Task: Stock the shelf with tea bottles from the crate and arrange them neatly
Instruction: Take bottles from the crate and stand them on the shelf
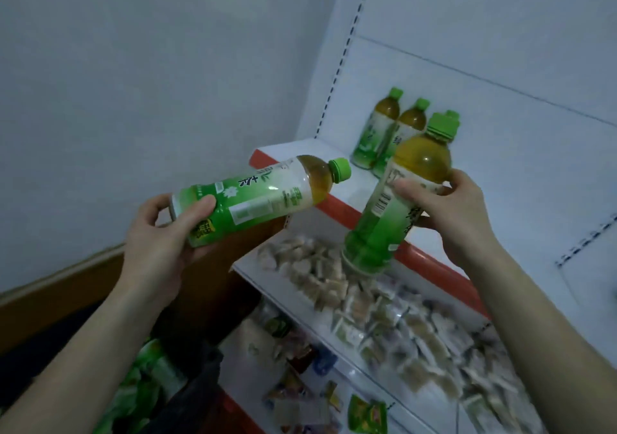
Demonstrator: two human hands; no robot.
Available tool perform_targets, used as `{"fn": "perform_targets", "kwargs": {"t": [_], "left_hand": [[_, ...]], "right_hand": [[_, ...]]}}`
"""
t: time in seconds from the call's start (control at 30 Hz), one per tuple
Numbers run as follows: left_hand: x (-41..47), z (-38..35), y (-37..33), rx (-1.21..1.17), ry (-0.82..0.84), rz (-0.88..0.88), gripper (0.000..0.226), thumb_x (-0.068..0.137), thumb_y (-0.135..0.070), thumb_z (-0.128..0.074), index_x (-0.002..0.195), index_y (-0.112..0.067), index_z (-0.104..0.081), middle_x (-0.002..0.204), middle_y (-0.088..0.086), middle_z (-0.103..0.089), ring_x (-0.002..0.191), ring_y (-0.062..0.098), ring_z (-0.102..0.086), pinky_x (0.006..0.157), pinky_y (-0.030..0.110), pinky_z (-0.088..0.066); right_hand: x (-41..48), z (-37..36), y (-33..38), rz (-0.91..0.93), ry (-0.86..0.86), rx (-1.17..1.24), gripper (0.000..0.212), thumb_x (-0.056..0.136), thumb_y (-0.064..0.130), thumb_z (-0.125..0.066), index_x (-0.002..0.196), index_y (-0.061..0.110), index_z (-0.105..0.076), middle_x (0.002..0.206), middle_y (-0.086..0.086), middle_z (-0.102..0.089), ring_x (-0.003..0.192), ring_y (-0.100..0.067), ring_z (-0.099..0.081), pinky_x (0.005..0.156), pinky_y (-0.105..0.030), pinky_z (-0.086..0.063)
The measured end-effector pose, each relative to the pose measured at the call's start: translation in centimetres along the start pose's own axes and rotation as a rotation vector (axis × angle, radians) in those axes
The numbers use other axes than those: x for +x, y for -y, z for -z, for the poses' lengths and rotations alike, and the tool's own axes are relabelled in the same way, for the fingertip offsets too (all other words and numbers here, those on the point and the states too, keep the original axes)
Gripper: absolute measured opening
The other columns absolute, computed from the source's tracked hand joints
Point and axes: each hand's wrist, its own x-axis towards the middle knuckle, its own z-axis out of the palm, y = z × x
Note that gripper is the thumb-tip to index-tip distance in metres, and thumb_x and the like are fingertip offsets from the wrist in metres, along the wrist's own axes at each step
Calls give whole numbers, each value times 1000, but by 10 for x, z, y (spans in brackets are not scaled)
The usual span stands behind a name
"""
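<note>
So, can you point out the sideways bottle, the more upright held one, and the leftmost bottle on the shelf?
Sideways bottle [257, 196]: head view, middle of its label.
Upright held bottle [422, 158]: head view, amber shoulder under the cap.
Leftmost shelf bottle [387, 109]: head view, amber neck.

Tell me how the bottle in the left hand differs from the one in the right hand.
The left bottle lies almost level, cap pointing right; the right bottle stands nearly upright, cap up. The left hand grips the left bottle near its base; the right hand grips the right bottle high, round the upper label. Both have green caps, green labels and amber tea.
</note>
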Motion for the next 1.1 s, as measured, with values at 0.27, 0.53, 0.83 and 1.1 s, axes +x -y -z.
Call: {"fn": "perform_targets", "kwargs": {"t": [0.27,0.53,0.83,1.1], "left_hand": [[28,-146,29,35,174,-89,51,73,-15,-70,120,-7,-50,92,3,-63,59,7,-68,45,19,-53],[54,-225,62,147,205,-166,52,66,-14,-77,113,-15,-56,81,5,-65,53,7,-67,48,19,-53],[115,-260,86,403,416,-116,49,68,-14,-78,111,-23,-56,88,6,-64,76,21,-64,58,27,-58],[156,-277,109,551,694,-59,47,60,-36,-84,98,-30,-58,94,9,-64,81,23,-63,65,34,-54]], "right_hand": [[87,99,-29,16,-143,9,57,70,18,-77,118,11,-47,84,3,-62,77,-13,-64,69,-35,-56],[160,140,-88,-48,-185,14,63,70,20,-77,123,8,-44,101,-5,-59,81,-15,-61,61,-25,-50],[202,137,-129,-133,-320,-41,71,68,24,-79,125,8,-41,106,-3,-56,89,-18,-59,74,-33,-52],[210,139,-135,-164,-143,-215,63,62,31,-82,115,12,-52,106,-1,-67,93,-15,-66,75,-29,-57]]}}
